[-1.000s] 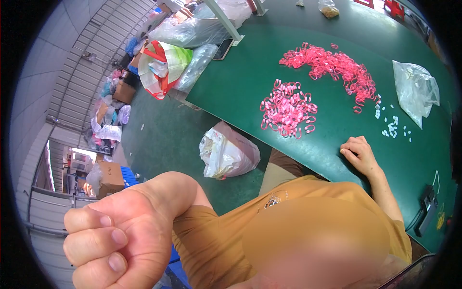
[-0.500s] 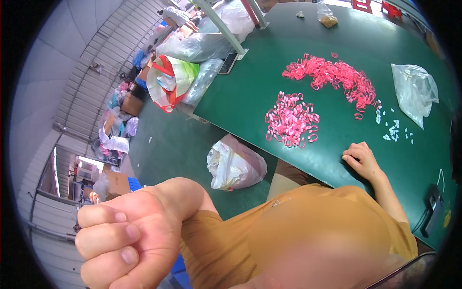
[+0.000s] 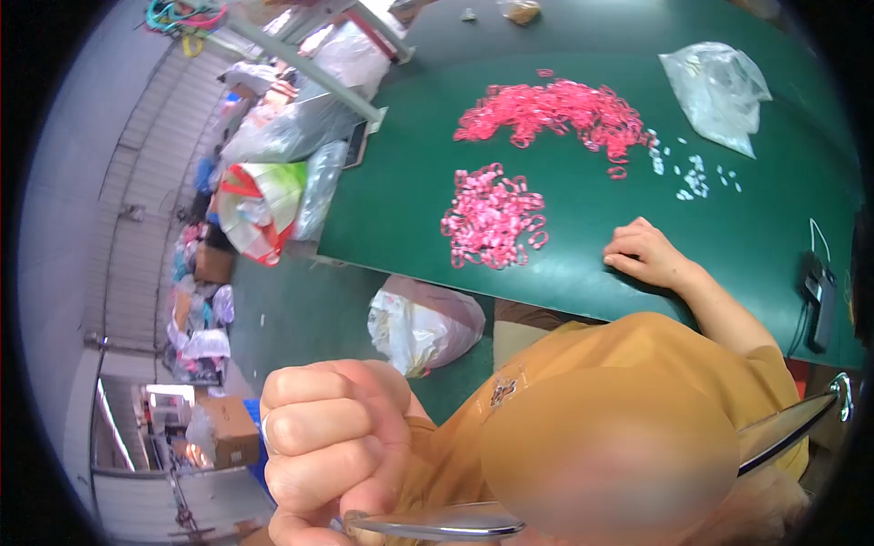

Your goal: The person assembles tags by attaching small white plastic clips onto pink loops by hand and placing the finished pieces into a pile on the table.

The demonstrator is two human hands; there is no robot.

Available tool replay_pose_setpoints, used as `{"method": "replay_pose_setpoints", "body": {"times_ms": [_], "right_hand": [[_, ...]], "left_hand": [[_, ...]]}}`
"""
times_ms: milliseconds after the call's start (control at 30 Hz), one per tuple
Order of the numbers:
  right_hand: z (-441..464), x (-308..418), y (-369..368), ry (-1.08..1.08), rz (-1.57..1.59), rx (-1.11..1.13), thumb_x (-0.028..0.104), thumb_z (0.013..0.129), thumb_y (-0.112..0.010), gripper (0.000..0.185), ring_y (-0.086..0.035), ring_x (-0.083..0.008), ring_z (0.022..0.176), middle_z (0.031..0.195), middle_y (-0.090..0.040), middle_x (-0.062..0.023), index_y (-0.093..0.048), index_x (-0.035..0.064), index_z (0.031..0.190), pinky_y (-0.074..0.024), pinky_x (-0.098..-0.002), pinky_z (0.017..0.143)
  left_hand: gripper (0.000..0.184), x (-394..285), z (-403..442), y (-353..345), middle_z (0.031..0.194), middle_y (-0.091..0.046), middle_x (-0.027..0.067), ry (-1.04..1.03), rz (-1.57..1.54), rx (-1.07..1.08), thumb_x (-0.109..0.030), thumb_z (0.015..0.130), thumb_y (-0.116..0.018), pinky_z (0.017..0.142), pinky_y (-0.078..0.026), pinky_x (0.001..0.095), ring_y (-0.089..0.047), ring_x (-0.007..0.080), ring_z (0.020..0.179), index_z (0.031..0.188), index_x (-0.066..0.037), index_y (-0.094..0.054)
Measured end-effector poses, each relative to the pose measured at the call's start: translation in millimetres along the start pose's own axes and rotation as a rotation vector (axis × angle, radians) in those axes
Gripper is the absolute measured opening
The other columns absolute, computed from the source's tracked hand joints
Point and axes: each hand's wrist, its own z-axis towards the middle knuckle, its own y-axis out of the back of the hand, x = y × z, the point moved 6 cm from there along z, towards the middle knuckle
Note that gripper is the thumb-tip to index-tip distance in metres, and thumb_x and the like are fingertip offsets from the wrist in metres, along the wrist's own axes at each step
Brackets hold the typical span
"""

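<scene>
My left hand (image 3: 332,437) is raised large at the lower left, fingers curled, its lowest fingers closed at the end of a pair of glasses (image 3: 437,526). My right hand (image 3: 645,255) rests on the green table (image 3: 583,273) near its front edge, fingers curled in and nothing visible in them. Left of it lies a heap of pink loops with pale pieces (image 3: 492,218). Behind is a wider heap of plain pink loops (image 3: 555,109). Small white pieces (image 3: 695,177) are scattered beyond my right hand, near a clear plastic bag (image 3: 719,91).
A white sack (image 3: 428,323) stands on the floor below the table edge. A red, white and green bag (image 3: 259,209) and plastic wrap (image 3: 319,187) are beside the table's left end, near a phone (image 3: 357,144). A black device with a cable (image 3: 819,309) lies at right.
The view has swung, so the table and heaps sit further left and higher. My left hand has turned and moved right, and its fingers now meet the glasses. My right hand still rests on the table.
</scene>
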Motion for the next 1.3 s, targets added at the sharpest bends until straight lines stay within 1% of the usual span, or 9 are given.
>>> {"method": "replay_pose_setpoints", "body": {"times_ms": [100, 200, 333, 367, 433, 533, 800, 933, 1300], "right_hand": [[-5.8, -0.4, -3.0, 0.008, -0.011, 0.035, 0.028, 0.103, -0.071, 0.018, -0.067, -0.0284, 0.092, 0.092, -0.071, -0.0059, -0.077, 0.0107, 0.099, -0.0461, -0.0449, 0.087], [-7.2, -2.9, -1.5, -0.041, 0.059, 0.028, 0.031, 0.106, -0.069, 0.022, -0.069, -0.0257, 0.094, 0.095, -0.072, -0.0051, -0.079, 0.0115, 0.107, -0.0462, -0.0422, 0.088], [-5.6, 8.4, 15.6, -0.124, 0.058, -0.080, 0.031, 0.106, -0.070, 0.023, -0.070, -0.0263, 0.094, 0.097, -0.072, -0.0048, -0.078, 0.0101, 0.109, -0.0504, -0.0414, 0.088], [-6.1, 12.8, 21.7, -0.111, 0.039, -0.121, 0.031, 0.106, -0.070, 0.022, -0.070, -0.0268, 0.093, 0.097, -0.072, -0.0051, -0.078, 0.0102, 0.110, -0.0513, -0.0410, 0.087], [-3.9, 27.6, 37.9, -0.042, -0.075, -0.161, 0.029, 0.104, -0.072, 0.020, -0.070, -0.0271, 0.091, 0.096, -0.072, -0.0053, -0.078, 0.0107, 0.110, -0.0517, -0.0408, 0.085], [-0.2, 50.6, 55.0, -0.014, -0.134, -0.192, 0.021, 0.101, -0.074, 0.012, -0.066, -0.0270, 0.088, 0.092, -0.070, -0.0043, -0.077, 0.0110, 0.107, -0.0505, -0.0397, 0.086], [21.1, 62.9, 46.3, 0.055, -0.377, -0.229, 0.030, 0.094, -0.080, 0.028, -0.067, -0.0212, 0.095, 0.107, -0.069, -0.0010, -0.074, 0.0141, 0.117, -0.0469, -0.0378, 0.089], [28.1, 55.4, 34.4, 0.037, -0.430, -0.182, 0.035, 0.094, -0.081, 0.035, -0.069, -0.0206, 0.093, 0.109, -0.071, -0.0017, -0.076, 0.0124, 0.120, -0.0467, -0.0373, 0.087], [-0.5, 21.3, 44.6, -0.092, -0.086, -0.131, 0.023, 0.095, -0.078, 0.023, -0.069, -0.0217, 0.088, 0.102, -0.072, -0.0028, -0.078, 0.0121, 0.115, -0.0512, -0.0390, 0.079]], "left_hand": [[0.029, 8.7, -20.0, -25.6, 0.079, -0.049, 0.0007, 0.135, -0.379, -0.111, -0.031, 0.111, -0.064, 0.053, -0.036, 0.0326, -0.044, 0.0158, 0.059, 0.134, -0.015, -0.057], [0.051, 32.1, -79.2, -56.4, 0.080, -0.056, 0.0036, 0.367, -0.568, -0.125, -0.031, 0.107, -0.071, 0.048, -0.041, 0.0327, -0.050, 0.0163, 0.059, 0.147, -0.007, -0.048], [0.039, 55.8, -206.4, -163.1, 0.081, -0.056, 0.0029, 1.361, -1.013, -0.182, -0.025, 0.115, -0.061, 0.061, -0.051, 0.0322, -0.055, 0.0142, 0.069, 0.148, -0.008, -0.051], [0.034, 61.5, -254.6, -187.7, 0.089, -0.066, 0.0052, 1.552, -1.464, -0.278, -0.028, 0.117, -0.056, 0.071, -0.057, 0.0331, -0.065, 0.0169, 0.079, 0.147, -0.011, -0.055], [0.033, 59.8, -320.0, -219.8, 0.109, -0.075, 0.0079, 2.066, -1.393, -0.462, -0.032, 0.117, -0.057, 0.085, -0.061, 0.0381, -0.074, 0.0222, 0.099, 0.143, -0.013, -0.058], [0.034, 50.1, -327.7, -243.6, 0.132, -0.073, 0.0092, 2.109, -1.362, -0.356, -0.039, 0.116, -0.057, 0.103, -0.059, 0.0440, -0.071, 0.0258, 0.125, 0.138, -0.013, -0.059], [0.054, 22.0, -301.5, -279.3, 0.155, -0.056, 0.0209, 2.027, -1.562, -0.317, -0.045, 0.118, -0.050, 0.119, -0.049, 0.0500, -0.057, 0.0311, 0.143, 0.154, -0.005, -0.043], [0.051, 13.7, -298.4, -285.1, 0.159, -0.051, 0.0216, 2.044, -1.543, -0.313, -0.042, 0.121, -0.037, 0.125, -0.044, 0.0476, -0.051, 0.0336, 0.147, 0.153, -0.004, -0.047], [0.071, 5.0, -287.0, -275.3, 0.170, -0.040, 0.0207, 1.893, -1.684, -0.144, -0.053, 0.118, -0.038, 0.125, -0.037, 0.0517, -0.045, 0.0338, 0.153, 0.168, -0.003, -0.031]]}}
